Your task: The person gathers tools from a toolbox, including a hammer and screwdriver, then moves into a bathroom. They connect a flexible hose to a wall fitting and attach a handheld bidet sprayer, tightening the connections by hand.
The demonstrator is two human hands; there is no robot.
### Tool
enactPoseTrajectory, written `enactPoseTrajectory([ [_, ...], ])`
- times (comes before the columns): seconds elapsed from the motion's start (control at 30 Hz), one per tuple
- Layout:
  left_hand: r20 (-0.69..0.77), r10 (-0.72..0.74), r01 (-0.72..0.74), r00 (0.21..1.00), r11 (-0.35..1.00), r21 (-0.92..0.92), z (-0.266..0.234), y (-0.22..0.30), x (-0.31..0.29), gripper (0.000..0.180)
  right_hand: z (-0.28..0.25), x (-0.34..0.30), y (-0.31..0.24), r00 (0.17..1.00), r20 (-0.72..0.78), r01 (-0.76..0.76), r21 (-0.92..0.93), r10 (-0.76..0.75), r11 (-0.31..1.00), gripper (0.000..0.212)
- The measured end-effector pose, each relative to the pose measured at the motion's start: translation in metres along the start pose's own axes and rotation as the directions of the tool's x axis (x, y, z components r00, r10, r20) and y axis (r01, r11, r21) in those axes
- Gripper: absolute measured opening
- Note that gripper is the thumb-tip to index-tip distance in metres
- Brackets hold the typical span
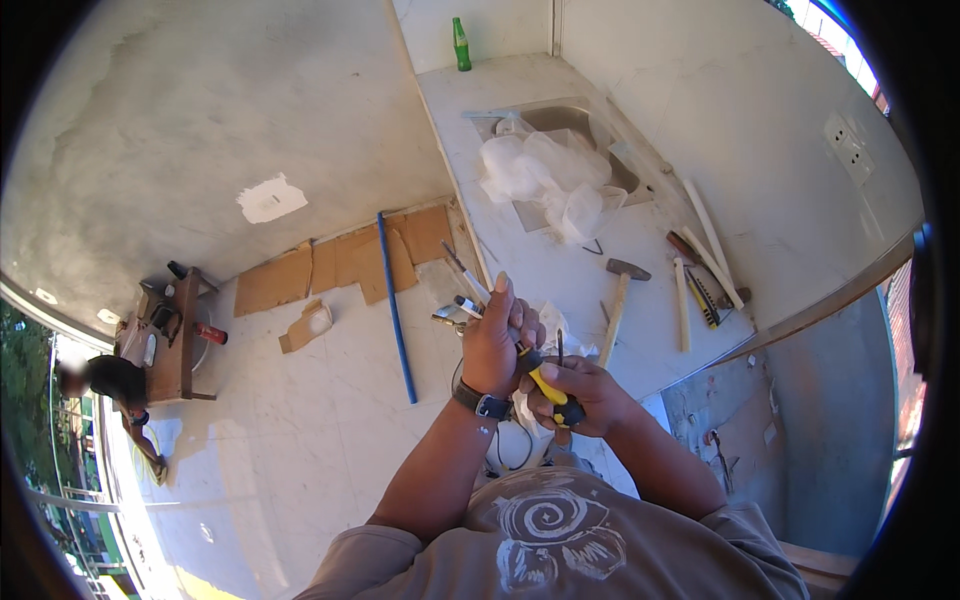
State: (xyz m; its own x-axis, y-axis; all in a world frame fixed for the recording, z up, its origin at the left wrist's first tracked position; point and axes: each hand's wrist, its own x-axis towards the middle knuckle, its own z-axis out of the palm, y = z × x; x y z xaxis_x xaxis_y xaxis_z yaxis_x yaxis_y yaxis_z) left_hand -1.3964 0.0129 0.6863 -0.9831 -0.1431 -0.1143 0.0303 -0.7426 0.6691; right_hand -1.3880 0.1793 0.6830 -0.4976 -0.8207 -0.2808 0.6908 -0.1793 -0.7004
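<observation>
My left hand [497, 345], with a dark watch on its wrist, is closed around a slim bundle. White and metallic rod-like pieces [468, 268] stick out past its fingers; their exact kind is unclear. In my right hand [592, 393] is a screwdriver with a yellow and black handle [553, 388], angled up toward the left hand. Its tip end is hidden by the left fingers. A thin dark rod [560, 342] rises beside the right fingers; I cannot tell what it belongs to. Both hands are close together, in front of my chest at the counter's edge.
On the white counter lie a wooden-handled hammer [622, 300], white pipes [709, 232], and crumpled clear plastic [550, 175] over a steel sink [570, 120]. A green bottle [461, 45] stands behind. Cardboard [340, 262] and a blue pipe [393, 310] lie on the floor. Another person [118, 380] is at far left.
</observation>
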Motion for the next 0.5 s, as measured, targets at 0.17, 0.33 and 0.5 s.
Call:
enactPoseTrajectory([
  [0.17,-0.214,0.100,-0.038,0.972,0.961,0.275,0.003,0.005,0.003,0.045,0.027,-0.002,-0.010,0.907,-0.234,-0.038,-0.874,-0.350,0.485,0.032],
  [0.33,-0.296,0.123,0.008,0.947,0.914,0.406,0.002,0.008,0.010,0.045,0.049,0.001,-0.008,0.799,-0.140,-0.212,-0.976,-0.585,-0.056,0.033],
  [0.5,-0.289,0.052,0.059,0.956,0.930,0.363,0.006,0.015,0.010,0.045,0.023,0.002,-0.010,0.959,-0.275,-0.063,-0.457,-0.074,0.887,0.034],
])
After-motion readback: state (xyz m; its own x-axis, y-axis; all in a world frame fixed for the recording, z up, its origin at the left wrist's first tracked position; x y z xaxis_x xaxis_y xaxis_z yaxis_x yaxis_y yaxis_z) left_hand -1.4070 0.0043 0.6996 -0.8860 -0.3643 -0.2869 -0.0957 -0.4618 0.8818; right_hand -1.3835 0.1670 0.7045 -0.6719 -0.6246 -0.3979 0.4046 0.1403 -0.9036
